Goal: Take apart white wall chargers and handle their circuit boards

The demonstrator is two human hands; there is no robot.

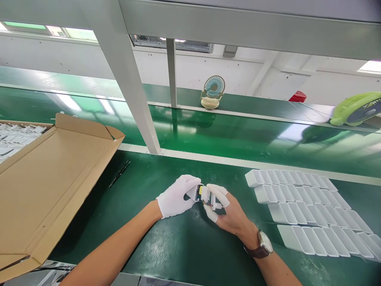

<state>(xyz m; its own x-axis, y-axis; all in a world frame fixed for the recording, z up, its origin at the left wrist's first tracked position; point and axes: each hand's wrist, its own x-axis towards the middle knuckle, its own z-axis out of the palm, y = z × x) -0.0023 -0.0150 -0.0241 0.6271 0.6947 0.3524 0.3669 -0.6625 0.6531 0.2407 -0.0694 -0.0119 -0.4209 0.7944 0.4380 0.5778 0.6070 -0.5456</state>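
Note:
My left hand (177, 198), in a white glove, is closed around a white plastic casing (192, 193). My right hand (232, 213), with white covers on some fingers and a watch on the wrist, pinches a small circuit board (201, 192) at the casing's right end. The board carries a yellow component, and thin wires and a white piece (217, 205) show beside the right fingers. Board and casing meet between the two hands; how far one sits inside the other is hidden. Both hands are just above the green work surface (181, 246).
Rows of white open casings (300, 198) stand on the right. Black tweezers (119, 174) lie left of my hands, beside a cardboard box (56, 171) holding white parts (18, 139). A metal post (131, 79) rises ahead; beyond it are a small fan (213, 89) and a green fan (354, 109).

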